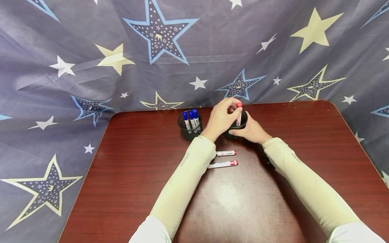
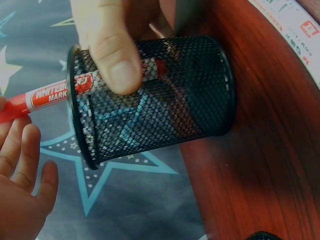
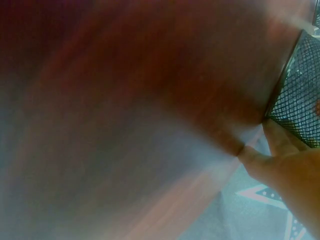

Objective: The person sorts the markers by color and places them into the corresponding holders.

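My left hand (image 1: pixel 222 117) pinches a red whiteboard marker (image 1: pixel 238 118) by its red cap. The marker's lower part is inside a black mesh pen cup (image 2: pixel 165 110), showing through the mesh in the left wrist view. Around that cup my right hand (image 1: pixel 254 130) is curled, its thumb (image 2: pixel 120 65) across the near side. The right wrist view catches only part of the cup (image 3: pixel 300 85) at its right edge, beside the fingers of the right hand (image 3: pixel 287 170). Two more red-capped markers, an upper one (image 1: pixel 226 153) and a lower one (image 1: pixel 223 164), lie partly hidden behind the left forearm.
To the left stands another black mesh cup (image 1: pixel 190 136) with blue-capped markers (image 1: pixel 191 116) upright in it. Both cups are near the back edge of the reddish-brown table (image 1: pixel 136 179). A star-patterned cloth (image 1: pixel 91 30) hangs behind.
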Demonstrator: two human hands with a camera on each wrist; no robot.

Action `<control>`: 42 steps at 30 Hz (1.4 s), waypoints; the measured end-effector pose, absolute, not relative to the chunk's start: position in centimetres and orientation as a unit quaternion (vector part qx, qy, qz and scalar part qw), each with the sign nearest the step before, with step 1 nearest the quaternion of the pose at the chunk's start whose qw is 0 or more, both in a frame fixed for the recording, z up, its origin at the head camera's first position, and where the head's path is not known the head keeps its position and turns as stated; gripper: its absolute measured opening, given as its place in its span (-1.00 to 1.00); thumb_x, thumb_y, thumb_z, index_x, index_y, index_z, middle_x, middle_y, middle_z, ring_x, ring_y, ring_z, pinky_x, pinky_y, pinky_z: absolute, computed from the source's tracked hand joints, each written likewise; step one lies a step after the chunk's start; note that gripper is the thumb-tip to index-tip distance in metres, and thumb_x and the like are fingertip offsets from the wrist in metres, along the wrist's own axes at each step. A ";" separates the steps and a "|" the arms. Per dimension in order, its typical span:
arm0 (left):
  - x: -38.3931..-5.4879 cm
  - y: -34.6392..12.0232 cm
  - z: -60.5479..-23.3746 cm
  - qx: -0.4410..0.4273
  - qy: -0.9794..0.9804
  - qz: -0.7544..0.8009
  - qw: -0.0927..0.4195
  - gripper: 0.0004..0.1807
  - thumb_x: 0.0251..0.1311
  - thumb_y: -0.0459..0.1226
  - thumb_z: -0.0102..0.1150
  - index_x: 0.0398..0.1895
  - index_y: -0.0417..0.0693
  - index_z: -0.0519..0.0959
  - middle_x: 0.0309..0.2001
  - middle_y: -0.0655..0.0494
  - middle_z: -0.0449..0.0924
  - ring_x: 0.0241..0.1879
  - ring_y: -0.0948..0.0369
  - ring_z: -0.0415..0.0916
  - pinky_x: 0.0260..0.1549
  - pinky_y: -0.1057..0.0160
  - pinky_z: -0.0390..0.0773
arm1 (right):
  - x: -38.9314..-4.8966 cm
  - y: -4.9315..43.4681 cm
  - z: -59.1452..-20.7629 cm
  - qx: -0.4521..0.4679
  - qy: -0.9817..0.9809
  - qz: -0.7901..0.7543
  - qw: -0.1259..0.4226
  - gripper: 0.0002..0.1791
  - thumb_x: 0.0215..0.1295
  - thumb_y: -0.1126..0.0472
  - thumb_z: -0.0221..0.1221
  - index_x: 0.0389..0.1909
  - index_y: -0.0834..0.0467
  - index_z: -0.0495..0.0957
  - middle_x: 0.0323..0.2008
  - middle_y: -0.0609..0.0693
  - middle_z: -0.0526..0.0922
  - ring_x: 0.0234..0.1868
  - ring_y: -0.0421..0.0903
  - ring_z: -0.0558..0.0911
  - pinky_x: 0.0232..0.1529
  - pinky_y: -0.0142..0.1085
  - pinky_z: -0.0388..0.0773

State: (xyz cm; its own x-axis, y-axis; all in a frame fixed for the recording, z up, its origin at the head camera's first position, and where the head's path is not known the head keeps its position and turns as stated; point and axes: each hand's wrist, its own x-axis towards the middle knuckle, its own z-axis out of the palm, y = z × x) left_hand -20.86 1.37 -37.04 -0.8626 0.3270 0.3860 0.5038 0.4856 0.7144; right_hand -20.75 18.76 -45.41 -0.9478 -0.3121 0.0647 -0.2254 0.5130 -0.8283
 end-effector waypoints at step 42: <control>-21.1 2.7 -38.3 -0.260 -0.860 -0.429 0.090 -0.78 0.27 -0.22 0.32 -0.06 -0.06 0.66 -0.14 0.10 0.65 -0.14 0.28 0.52 -0.09 0.46 0.41 | -20.9 18.9 -45.5 -0.176 0.867 -0.465 0.037 0.01 0.06 0.08 0.50 0.43 0.25 0.13 0.27 0.20 0.46 0.19 0.11 0.50 0.30 -0.03 0.33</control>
State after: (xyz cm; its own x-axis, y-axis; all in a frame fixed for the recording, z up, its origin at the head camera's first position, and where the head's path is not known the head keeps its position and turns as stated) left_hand -21.09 2.75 -38.34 -0.8486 0.3698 0.3784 0.5248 0.4972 0.6909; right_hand -20.88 18.87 -45.47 -0.9355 -0.3391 0.0991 -0.2700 0.5052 -0.8197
